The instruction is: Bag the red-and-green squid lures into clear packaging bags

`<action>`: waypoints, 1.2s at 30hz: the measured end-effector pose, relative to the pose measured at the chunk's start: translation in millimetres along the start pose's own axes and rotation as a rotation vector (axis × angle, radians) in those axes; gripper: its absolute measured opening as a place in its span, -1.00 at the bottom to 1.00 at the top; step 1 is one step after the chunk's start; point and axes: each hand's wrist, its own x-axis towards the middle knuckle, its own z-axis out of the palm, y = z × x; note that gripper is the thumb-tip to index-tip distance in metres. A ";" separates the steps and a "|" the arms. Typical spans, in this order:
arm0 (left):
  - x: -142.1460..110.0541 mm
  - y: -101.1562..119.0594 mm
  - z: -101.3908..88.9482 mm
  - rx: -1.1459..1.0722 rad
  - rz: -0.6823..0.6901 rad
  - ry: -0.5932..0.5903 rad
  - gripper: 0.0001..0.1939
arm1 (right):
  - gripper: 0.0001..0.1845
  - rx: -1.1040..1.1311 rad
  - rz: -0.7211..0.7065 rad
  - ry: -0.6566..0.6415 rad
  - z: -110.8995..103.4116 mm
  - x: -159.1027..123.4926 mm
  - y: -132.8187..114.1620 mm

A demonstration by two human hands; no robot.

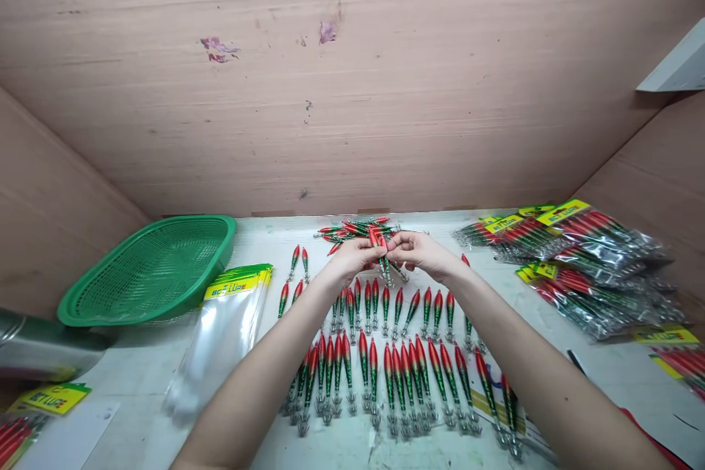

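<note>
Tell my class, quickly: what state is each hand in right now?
Left hand: closed, holding a lure.
Right hand: curled close beside it; whether it also grips cannot be told.

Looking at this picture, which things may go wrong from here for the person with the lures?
1. The held lures carry metal hooks at their lower ends, close under the left hand and right hand, so a bare finger might get pricked.
2. The left forearm and right forearm reach across the rows of lures; a low movement might knock or snag some.
3. The packed bags overlap in an uneven heap, which might slide.
</note>
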 end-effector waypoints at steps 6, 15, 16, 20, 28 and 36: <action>2.0 -8.2 -10.8 0.074 -0.052 -0.004 -0.83 | -0.80 -0.019 0.078 0.010 -5.7 8.5 16.0; 7.1 -0.5 -63.5 0.368 -0.072 0.092 -0.68 | -0.68 -0.296 0.231 0.171 -51.2 7.6 26.0; 9.3 -3.2 -60.9 0.416 -0.076 0.088 -0.67 | -0.68 -0.337 0.238 0.175 -47.1 9.1 26.7; 20.0 -15.7 -39.7 0.624 -0.109 0.001 -0.70 | -0.68 -0.513 0.258 0.190 -21.5 23.6 25.7; 32.0 -17.0 -16.1 0.963 -0.190 -0.350 -0.70 | -0.65 -0.761 0.347 0.259 17.5 52.4 18.7; 36.2 -6.3 -7.3 1.227 0.064 -0.404 -0.70 | -0.63 -0.799 0.435 0.241 -20.4 47.2 17.3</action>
